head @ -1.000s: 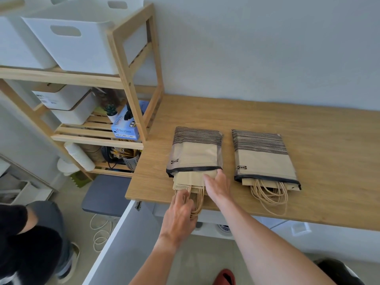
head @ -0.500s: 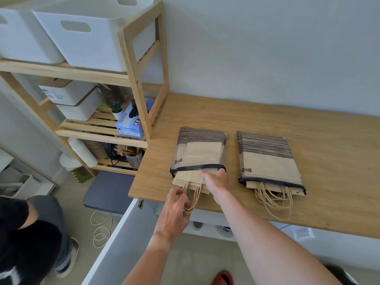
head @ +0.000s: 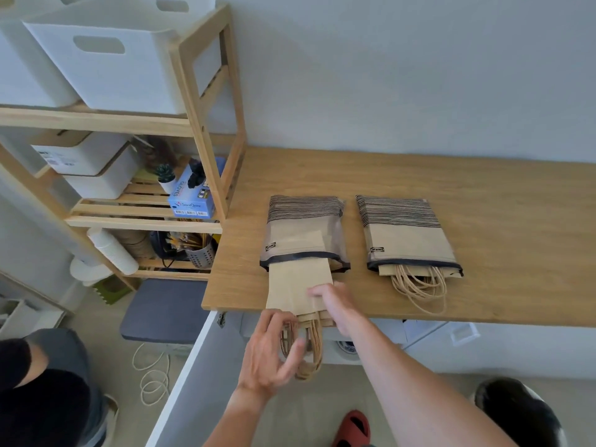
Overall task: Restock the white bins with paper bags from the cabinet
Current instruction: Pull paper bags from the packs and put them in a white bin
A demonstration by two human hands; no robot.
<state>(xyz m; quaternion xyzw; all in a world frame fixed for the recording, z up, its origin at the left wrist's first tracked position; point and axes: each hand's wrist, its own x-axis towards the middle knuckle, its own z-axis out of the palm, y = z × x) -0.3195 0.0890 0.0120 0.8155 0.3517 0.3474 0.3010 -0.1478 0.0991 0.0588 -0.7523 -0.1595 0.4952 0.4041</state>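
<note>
Two clear plastic packs of brown paper bags lie side by side on the wooden counter (head: 483, 195). From the left pack (head: 303, 233) a stack of paper bags (head: 296, 285) sticks halfway out over the counter's front edge. My left hand (head: 274, 353) is closed around the stack's twine handles below the edge. My right hand (head: 335, 301) grips the stack's right side on the counter. The right pack (head: 406, 233) lies untouched, with its handles (head: 419, 285) spilling out. A white bin (head: 109, 59) stands on the top shelf at the left.
The wooden shelf unit (head: 200, 101) left of the counter holds lidded white boxes (head: 87, 166), a blue glove box (head: 193, 195) and a metal utensil holder (head: 200, 253). An open white cabinet door (head: 190, 379) juts out below the counter. A person in dark clothes (head: 42, 388) crouches at lower left.
The stack of paper bags has slid towards me, further out of the left pack. Both hands moved back with it, my left hand dropping below the counter edge onto the handles.
</note>
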